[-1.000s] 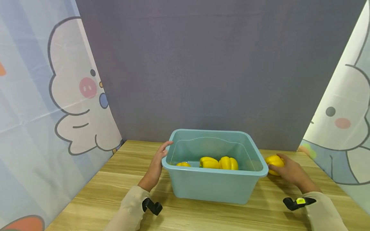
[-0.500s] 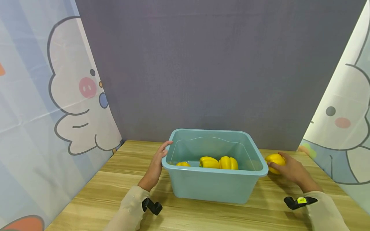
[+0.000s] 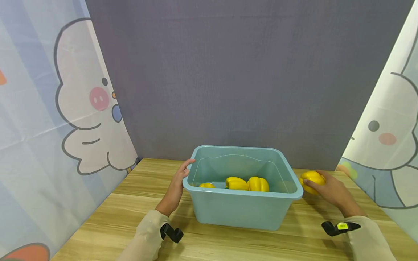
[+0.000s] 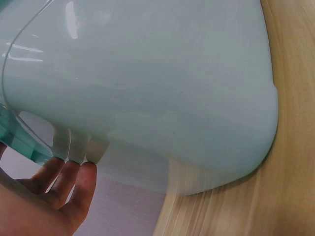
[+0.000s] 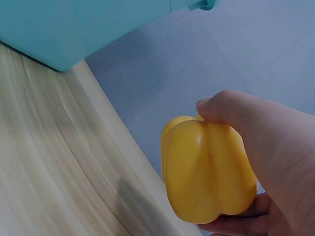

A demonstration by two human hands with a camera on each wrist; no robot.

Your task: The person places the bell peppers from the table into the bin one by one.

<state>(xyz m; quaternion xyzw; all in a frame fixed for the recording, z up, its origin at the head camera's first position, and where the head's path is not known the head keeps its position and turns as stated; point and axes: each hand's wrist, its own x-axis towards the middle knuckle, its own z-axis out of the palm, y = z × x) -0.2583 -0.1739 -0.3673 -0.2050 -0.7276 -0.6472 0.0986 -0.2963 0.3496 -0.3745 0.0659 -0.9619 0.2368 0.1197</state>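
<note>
In the head view a light blue plastic bin (image 3: 236, 214) stands on the wooden table. Inside it lie yellow bell peppers (image 3: 258, 184), the leftmost partly hidden by the front wall. My left hand (image 3: 176, 186) is at the bin's left side, with a fingertip reaching the rim. In the left wrist view its fairly straight fingers (image 4: 81, 182) touch the outer wall. To the right of the bin, my right hand (image 3: 331, 188) holds another yellow bell pepper (image 5: 206, 169), thumb on top and fingers beneath. It appears just above the table, beside the bin's right rim.
The wooden table (image 3: 130, 217) extends on both sides of the bin. A grey cloth backdrop (image 3: 212, 79) hangs close behind it. Printed cartoon curtains (image 3: 36, 137) flank the table left and right. A small black camera (image 3: 339, 228) is strapped to each sleeve.
My right hand and its bell pepper have shifted slightly up in the head view and a little to the right. My left hand, the bin and the peppers inside have not moved.
</note>
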